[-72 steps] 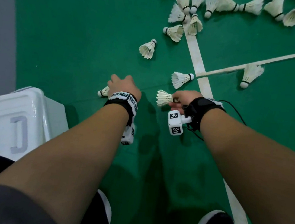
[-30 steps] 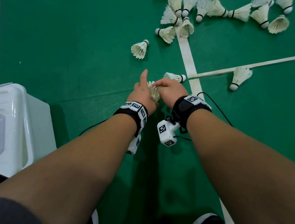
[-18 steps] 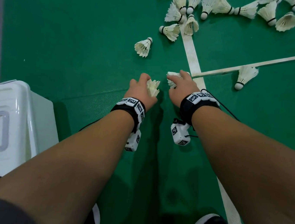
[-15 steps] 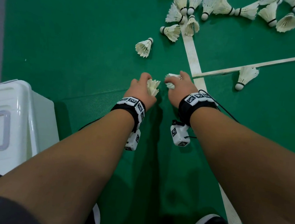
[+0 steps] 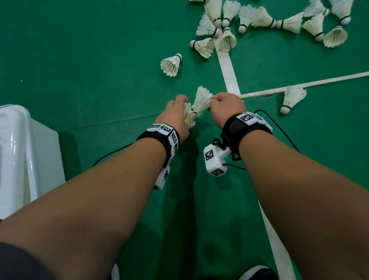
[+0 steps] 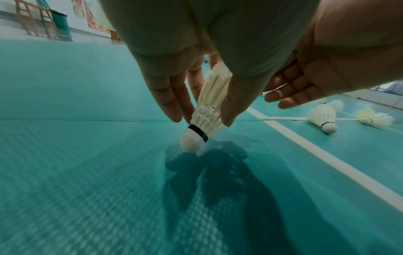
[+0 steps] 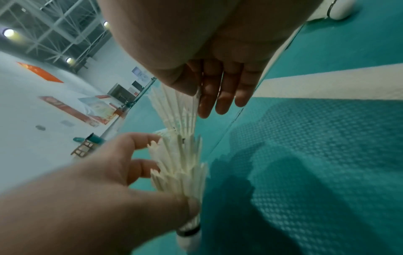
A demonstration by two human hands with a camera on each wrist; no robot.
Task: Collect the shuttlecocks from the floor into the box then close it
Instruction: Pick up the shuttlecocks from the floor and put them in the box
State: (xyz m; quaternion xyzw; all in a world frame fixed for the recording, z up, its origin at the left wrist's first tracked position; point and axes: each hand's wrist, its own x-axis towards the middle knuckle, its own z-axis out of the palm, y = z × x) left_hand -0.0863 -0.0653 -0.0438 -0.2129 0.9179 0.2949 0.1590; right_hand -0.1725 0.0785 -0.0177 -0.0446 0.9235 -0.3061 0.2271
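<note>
My left hand (image 5: 180,110) grips a short stack of nested white shuttlecocks (image 5: 190,118), cork end down, just above the green floor. In the left wrist view its fingers (image 6: 174,103) pinch the stack's feathers (image 6: 210,103) above the black-banded cork. My right hand (image 5: 216,103) pinches the feather rim of another shuttlecock (image 5: 202,99), whose cork sits in the open top of the stack. The right wrist view shows that shuttlecock (image 7: 174,112) nested into the stack (image 7: 183,172). The white box (image 5: 5,154) stands at the left with its lid on.
Loose shuttlecocks lie ahead: one (image 5: 171,64) to the front left, one (image 5: 291,99) beside a thin white stick (image 5: 323,81), and several in a cluster (image 5: 238,21) farther off. A white court line (image 5: 229,73) runs under my right arm. My shoes show at the bottom edge.
My right hand has lifted the shuttlecock off the floor and brought it left onto the stack in my left hand. The left hand has risen slightly.
</note>
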